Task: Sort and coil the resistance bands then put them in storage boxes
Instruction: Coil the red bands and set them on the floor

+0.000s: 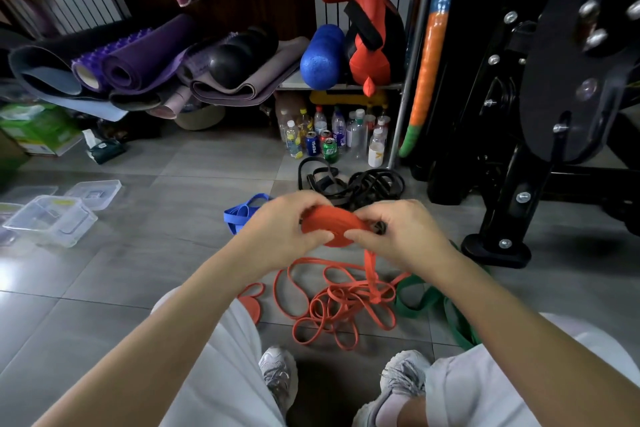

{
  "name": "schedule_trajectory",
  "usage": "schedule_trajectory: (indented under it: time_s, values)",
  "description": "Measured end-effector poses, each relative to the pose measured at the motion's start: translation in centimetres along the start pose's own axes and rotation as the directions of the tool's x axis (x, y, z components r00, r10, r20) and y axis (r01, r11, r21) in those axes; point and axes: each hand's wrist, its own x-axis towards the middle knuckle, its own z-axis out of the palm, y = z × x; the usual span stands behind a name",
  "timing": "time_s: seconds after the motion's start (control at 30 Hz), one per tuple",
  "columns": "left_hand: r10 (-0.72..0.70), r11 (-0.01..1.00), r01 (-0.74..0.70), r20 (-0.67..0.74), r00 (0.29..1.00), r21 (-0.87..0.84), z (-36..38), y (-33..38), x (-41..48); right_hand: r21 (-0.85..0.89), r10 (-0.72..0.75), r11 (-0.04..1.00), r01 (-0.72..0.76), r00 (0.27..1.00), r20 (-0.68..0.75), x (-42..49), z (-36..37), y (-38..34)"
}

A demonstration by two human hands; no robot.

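Grey sneakers [277, 374] at six o'clock, loose orange bands [375, 293] just beyond. Pinched between left hand [287, 225] and right hand [405, 232] grips: orange coil [329, 225], apparently part-wound.

Both forearms bare, reaching forward and converging at the grip. Left hand [287, 225] curled, thumb and fingers pinching the left side of the orange band coil [332, 224]. Right hand [398, 232] knuckles up, fingers curled over its right side. Thumb tips nearly meet at the near edge.
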Motion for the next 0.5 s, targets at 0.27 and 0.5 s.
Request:
schedule_trajectory:
  time_s: [0.27, 0.5]
  values:
    - [0.142, 0.984, -0.121, -0.159, 0.977, 0.134, 0.6, 0.3, -0.1, 0.237, -0.019, 0.971, 0.032, 0.998, -0.057, -0.1, 0.1, -0.1]
    - [0.091, 0.981, -0.136, -0.286, 0.954, -0.141, 0.3, 0.1, -0.4, 0.462, 0.053, 0.886, -0.04, 0.998, -0.016, -0.7, 0.0, 1.3]
